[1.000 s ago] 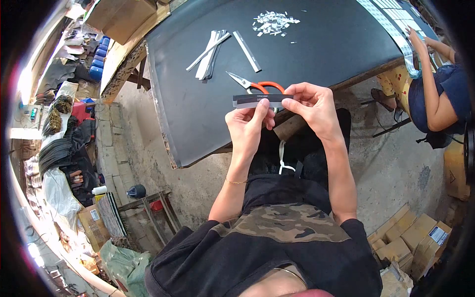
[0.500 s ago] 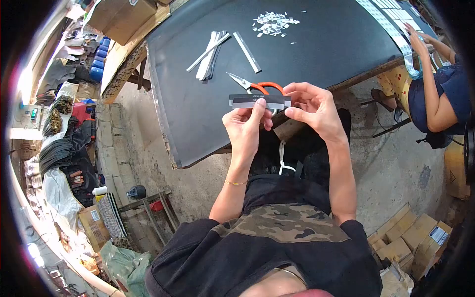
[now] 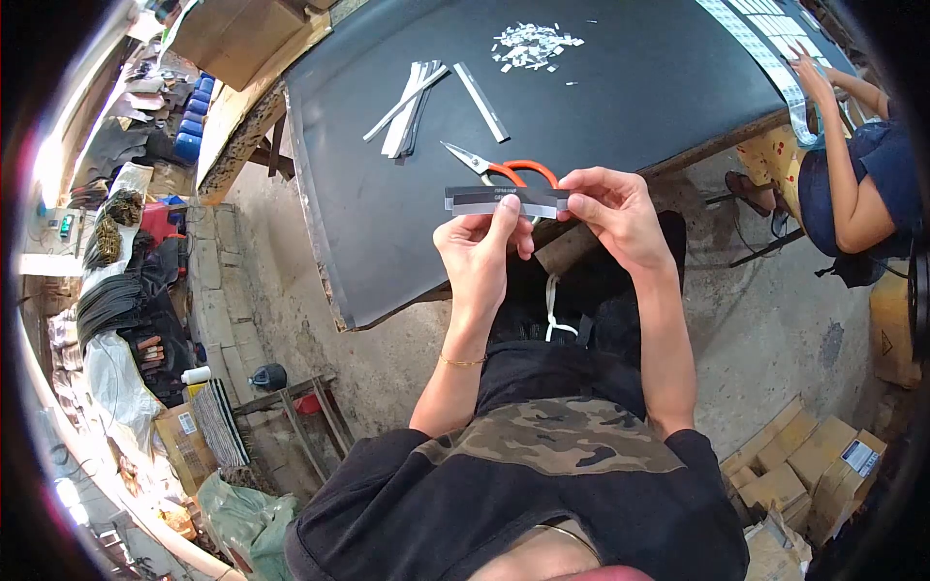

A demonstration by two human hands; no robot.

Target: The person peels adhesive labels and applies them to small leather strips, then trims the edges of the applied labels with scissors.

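Note:
A short black and grey strip with small white print (image 3: 475,201) is pinched between the thumb and fingers of my left hand (image 3: 481,247). My right hand (image 3: 620,218) pinches the strip's right end between thumb and fingertips. Just beyond the strip, scissors with orange handles (image 3: 471,158) lie on the black table (image 3: 349,223), partly covered by the strip and my hands. Farther off are a pile of long black and white strips (image 3: 412,111), a single strip (image 3: 481,102) to its right and a heap of small white pieces (image 3: 536,46).
A co-worker's hands (image 3: 812,77) rest near white printed sheets (image 3: 775,34) at the table's far right. A cardboard box (image 3: 237,39) stands beyond the table's left corner. Flattened cardboard (image 3: 790,470) lies on the floor at lower right.
My right hand's thumb and fingers have closed on the right end of the strip. The strip has tilted slightly, and the co-worker's hands have shifted a little.

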